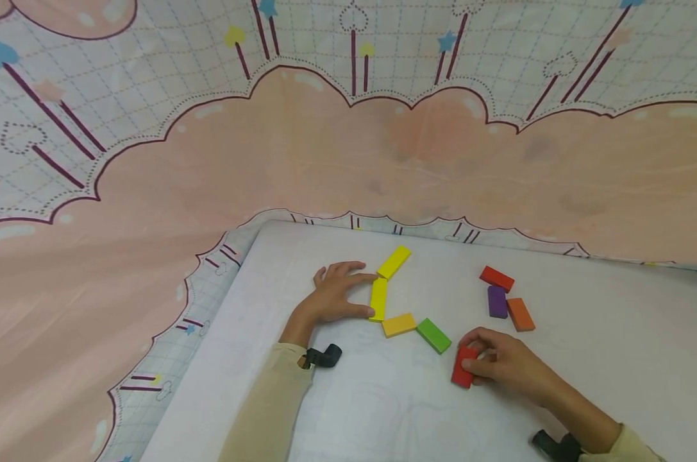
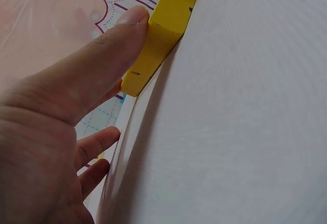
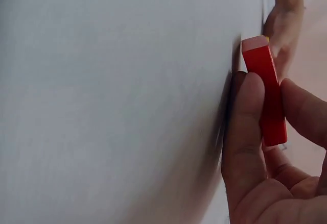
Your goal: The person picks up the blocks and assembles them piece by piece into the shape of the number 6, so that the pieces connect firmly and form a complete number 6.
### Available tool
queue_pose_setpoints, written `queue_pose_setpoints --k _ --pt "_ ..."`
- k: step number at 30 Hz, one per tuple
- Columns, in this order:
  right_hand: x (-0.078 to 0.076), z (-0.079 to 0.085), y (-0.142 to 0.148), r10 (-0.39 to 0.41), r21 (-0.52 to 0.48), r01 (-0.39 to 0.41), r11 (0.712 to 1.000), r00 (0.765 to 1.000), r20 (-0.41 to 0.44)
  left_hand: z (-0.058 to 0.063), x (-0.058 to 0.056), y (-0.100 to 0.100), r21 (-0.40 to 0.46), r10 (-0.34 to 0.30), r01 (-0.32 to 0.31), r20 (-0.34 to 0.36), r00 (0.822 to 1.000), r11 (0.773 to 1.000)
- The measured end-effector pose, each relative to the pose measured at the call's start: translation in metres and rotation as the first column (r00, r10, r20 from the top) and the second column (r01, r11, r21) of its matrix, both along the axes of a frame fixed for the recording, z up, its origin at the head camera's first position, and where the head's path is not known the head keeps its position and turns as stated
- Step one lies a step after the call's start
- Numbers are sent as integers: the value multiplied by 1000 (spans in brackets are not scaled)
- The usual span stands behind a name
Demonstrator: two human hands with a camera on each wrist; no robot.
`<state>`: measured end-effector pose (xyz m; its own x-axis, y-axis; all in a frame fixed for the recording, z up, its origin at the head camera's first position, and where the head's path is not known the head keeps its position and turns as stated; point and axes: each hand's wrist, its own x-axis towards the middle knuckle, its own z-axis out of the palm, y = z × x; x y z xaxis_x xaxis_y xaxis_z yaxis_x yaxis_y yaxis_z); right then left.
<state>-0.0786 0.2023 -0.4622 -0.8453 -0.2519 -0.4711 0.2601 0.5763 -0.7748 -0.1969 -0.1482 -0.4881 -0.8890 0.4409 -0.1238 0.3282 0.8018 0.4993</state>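
My left hand lies beside a yellow block, its thumb touching one side near the lower end and its index finger reaching the top end. In the left wrist view the thumb rests straight against a yellow block. My right hand pinches a red block between thumb and fingers; in the right wrist view that block is tilted. A second yellow block, a yellow-orange block and a green block form a curved row with the first.
Right of the row, another red block, a purple block and an orange block lie close together. The blocks are on a white tabletop. Behind it hangs a patterned peach cloth.
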Motion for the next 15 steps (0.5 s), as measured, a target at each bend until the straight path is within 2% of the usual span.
queue_pose_setpoints --k 4,10,15 --pt "1 2 -6 -22 47 22 999 1000 -5 -1 0 0 2 -7 7 -1 1000 1000" --pt "3 4 -12 16 168 -2 986 996 -84 0 0 1 -9 1 -1 6 1000 1000" --pt "3 4 -18 59 216 -27 976 989 -139 0 0 1 -1 3 -3 3 1000 1000"
